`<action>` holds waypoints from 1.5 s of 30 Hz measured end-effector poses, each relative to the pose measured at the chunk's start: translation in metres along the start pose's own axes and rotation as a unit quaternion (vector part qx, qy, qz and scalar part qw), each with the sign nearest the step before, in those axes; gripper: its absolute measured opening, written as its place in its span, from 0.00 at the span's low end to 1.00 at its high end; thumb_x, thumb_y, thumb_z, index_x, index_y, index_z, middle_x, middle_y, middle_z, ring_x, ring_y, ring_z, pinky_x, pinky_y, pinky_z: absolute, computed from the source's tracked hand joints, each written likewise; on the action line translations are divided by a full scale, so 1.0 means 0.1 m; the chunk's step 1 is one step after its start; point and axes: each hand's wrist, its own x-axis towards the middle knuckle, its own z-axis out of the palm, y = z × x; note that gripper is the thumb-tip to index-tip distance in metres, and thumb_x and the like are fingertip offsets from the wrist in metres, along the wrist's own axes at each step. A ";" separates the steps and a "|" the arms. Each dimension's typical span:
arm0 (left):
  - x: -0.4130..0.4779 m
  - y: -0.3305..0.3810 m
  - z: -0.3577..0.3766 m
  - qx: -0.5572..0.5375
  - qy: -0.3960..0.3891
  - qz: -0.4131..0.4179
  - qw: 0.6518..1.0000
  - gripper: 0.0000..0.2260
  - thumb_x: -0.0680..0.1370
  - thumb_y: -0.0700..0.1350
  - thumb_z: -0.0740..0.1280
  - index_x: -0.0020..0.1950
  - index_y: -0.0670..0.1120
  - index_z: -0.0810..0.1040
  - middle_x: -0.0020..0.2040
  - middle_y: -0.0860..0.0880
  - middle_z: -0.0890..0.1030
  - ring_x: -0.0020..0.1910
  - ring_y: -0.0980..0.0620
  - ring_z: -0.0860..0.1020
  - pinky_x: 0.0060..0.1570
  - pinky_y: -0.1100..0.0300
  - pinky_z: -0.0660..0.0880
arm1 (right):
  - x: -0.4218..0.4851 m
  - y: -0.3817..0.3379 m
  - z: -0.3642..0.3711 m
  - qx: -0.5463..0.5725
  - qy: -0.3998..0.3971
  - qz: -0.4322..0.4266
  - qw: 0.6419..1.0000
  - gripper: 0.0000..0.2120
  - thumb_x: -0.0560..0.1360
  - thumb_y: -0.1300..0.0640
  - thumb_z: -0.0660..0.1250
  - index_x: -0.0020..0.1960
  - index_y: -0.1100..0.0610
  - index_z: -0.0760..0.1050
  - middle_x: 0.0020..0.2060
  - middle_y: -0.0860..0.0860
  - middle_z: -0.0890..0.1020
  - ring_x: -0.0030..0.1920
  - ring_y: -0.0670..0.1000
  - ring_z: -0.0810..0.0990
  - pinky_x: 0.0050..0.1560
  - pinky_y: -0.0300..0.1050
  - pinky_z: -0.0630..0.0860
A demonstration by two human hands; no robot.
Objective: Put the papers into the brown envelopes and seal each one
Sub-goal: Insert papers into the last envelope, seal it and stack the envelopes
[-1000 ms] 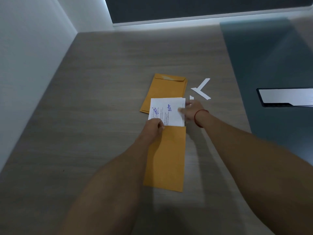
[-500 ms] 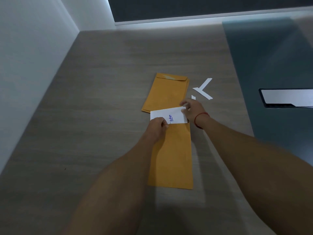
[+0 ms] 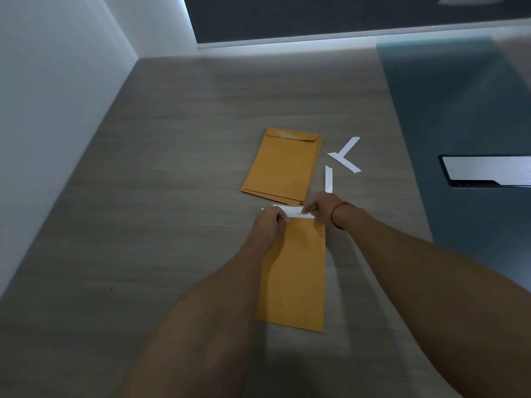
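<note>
Holding envelope mouth left, pinching paper right, hands curled

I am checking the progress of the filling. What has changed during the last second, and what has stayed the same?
The paper has slid further into the front envelope: much of the sheet showed before, now only a narrow white band. The right hand, pinching it, came nearer with it; the left hand still holds the envelope's mouth. The envelope stack and white strips lie unchanged.
</note>
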 end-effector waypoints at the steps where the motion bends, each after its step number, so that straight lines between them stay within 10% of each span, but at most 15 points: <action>1: 0.00 0.01 0.00 -0.004 0.002 0.002 1.000 0.05 0.78 0.36 0.64 0.46 0.35 0.79 0.45 0.40 0.81 0.41 0.52 0.73 0.43 0.60 0.71 | 0.01 0.00 0.00 -0.019 -0.010 0.003 1.000 0.18 0.75 0.72 0.60 0.58 0.59 0.81 0.60 0.57 0.80 0.60 0.56 0.79 0.64 0.45 0.74; 7: -0.02 0.04 0.05 -0.007 0.002 0.005 1.000 0.05 0.77 0.35 0.64 0.45 0.35 0.79 0.41 0.43 0.78 0.41 0.52 0.72 0.42 0.60 0.68 | -0.02 -0.08 0.00 -0.067 -0.045 0.045 0.996 0.11 0.77 0.59 0.59 0.38 0.59 0.76 0.38 0.55 0.78 0.39 0.53 0.77 0.41 0.44 0.75; 12: -0.04 -0.03 0.02 0.028 0.005 0.041 0.999 0.04 0.76 0.37 0.67 0.45 0.36 0.79 0.44 0.47 0.74 0.43 0.53 0.71 0.45 0.58 0.70 | -0.06 -0.03 0.03 -0.055 -0.098 0.007 0.994 0.13 0.77 0.58 0.64 0.60 0.56 0.79 0.58 0.51 0.79 0.58 0.52 0.78 0.62 0.47 0.74; 22: -0.06 -0.07 -0.01 0.094 -0.010 0.016 0.995 0.05 0.74 0.43 0.71 0.48 0.44 0.78 0.51 0.46 0.80 0.52 0.48 0.76 0.53 0.53 0.75 | -0.09 0.07 0.20 0.027 0.021 0.043 0.999 0.07 0.72 0.63 0.67 0.40 0.52 0.78 0.44 0.52 0.81 0.48 0.53 0.80 0.55 0.45 0.78; 30: -0.16 -0.26 -0.02 0.197 -0.075 -0.056 0.976 0.34 0.77 0.56 0.66 0.78 0.45 0.58 0.80 0.47 0.54 0.79 0.47 0.52 0.75 0.50 0.60 | -0.13 0.19 0.44 0.134 0.128 0.103 0.977 0.10 0.71 0.58 0.70 0.51 0.55 0.76 0.49 0.52 0.80 0.51 0.53 0.79 0.54 0.48 0.77; 45: 0.00 -0.18 -0.05 0.250 -0.099 -0.092 0.959 0.38 0.75 0.57 0.69 0.78 0.46 0.57 0.80 0.47 0.52 0.79 0.46 0.53 0.74 0.51 0.59 | 0.00 0.05 0.45 0.157 0.145 0.151 0.965 0.08 0.70 0.56 0.73 0.43 0.55 0.74 0.45 0.51 0.79 0.48 0.53 0.78 0.47 0.44 0.73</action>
